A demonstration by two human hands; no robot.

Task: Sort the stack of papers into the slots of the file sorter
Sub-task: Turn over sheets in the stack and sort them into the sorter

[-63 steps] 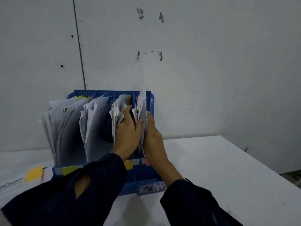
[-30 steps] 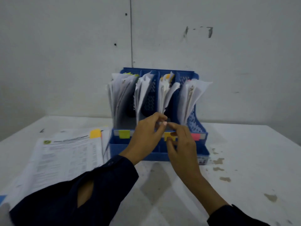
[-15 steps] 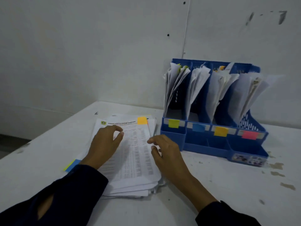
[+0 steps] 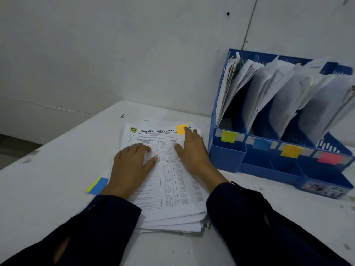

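White paper lies under both of our hands. Our left hand rests flat on the top sheet with loose fingers, and its grip is open and holds nothing. Our right hand lies on the right side of the same sheet. Its fingers are straight, so this grip is open too, and one fingertip touches the orange sticky note at the top corner of the page.

The top sheet has a table of small numbers and a green badge by its title. It sits on the stack of papers, which lies on the white bench. A yellow and blue tab pokes out from the left side of the stack.

Just beside the stack, on our right, stands the blue file sorter. Its slots are full of white papers that lean to the right. On its front edge we see a yellow note, a blue note, an orange note and a pink note. Our dark sleeves cover both arms. Behind the bench is a pale wall.
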